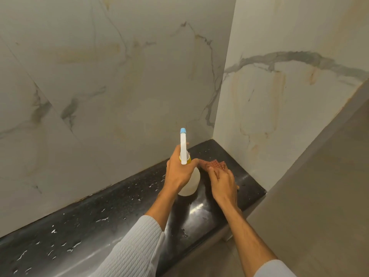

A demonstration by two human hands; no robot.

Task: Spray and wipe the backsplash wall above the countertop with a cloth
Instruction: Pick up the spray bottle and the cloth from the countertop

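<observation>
Left hand (179, 172) gripping spray bottle (189, 182), right fingers (216, 172) on cloth (214, 164)

One spray bottle (188, 176), one cloth (214, 164)

The black counter (111, 218) is wet, with drops all along it. A red cloth (214, 164) lies on it near the far right corner.

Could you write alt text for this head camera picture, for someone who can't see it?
A person's left hand grips a spray bottle upright over a wet black countertop, its nozzle towards a marble-patterned backsplash wall. The right hand rests on a reddish cloth lying on the countertop near the corner.
</observation>
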